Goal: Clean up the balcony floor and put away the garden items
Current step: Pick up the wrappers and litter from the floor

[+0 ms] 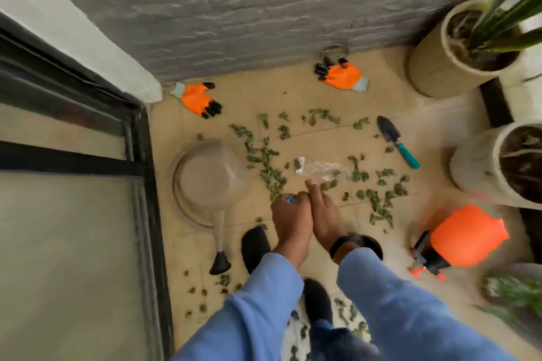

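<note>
At frame centre the left hand (289, 214) curls round something small and blue, and the right hand (322, 211) presses against it, fingers pointing away; whether it grips anything I cannot tell. Just above them lies a clear plastic wrapper (319, 168) among scattered dried leaves (269, 167), probably feather-light and brittle, best swept. Left of centre the watering can (209, 182) looks light. At right, the trowel (397, 141) is stiff; take its green handle.
</note>
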Demonstrator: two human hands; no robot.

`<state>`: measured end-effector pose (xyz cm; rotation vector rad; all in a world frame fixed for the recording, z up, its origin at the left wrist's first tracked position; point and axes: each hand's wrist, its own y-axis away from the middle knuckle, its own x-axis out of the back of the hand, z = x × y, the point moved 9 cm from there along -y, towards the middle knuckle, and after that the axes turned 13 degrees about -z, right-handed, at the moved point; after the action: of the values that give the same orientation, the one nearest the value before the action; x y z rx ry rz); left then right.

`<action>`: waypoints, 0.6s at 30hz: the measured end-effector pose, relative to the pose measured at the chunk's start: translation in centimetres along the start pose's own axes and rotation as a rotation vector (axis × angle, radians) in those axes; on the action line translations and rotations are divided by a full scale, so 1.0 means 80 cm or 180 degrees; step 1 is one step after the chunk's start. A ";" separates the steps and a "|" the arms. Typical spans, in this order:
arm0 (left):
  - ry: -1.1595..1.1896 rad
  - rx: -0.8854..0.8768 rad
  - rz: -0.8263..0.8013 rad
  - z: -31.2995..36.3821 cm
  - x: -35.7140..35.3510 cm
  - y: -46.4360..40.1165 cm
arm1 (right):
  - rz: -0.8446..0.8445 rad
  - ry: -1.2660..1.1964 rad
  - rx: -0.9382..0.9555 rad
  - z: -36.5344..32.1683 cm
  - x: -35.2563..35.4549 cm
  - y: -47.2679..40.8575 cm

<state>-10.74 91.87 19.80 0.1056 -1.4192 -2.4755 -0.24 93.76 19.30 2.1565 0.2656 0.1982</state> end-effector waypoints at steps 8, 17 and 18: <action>-0.0522 0.0129 -0.0053 -0.051 0.001 -0.131 | -0.0307 0.1653 -0.0287 0.041 0.011 -0.143; -0.0936 -0.0018 -0.0418 -0.129 -0.060 -0.263 | 0.0157 0.3377 -0.0320 0.081 0.117 -0.313; -0.0950 -0.0040 -0.0420 -0.137 -0.065 -0.275 | 0.0144 0.3502 -0.0328 0.088 0.122 -0.330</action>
<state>-8.11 94.62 -5.03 -0.1870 -1.5558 -2.6965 7.86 105.28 -6.09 1.7479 0.7931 1.3852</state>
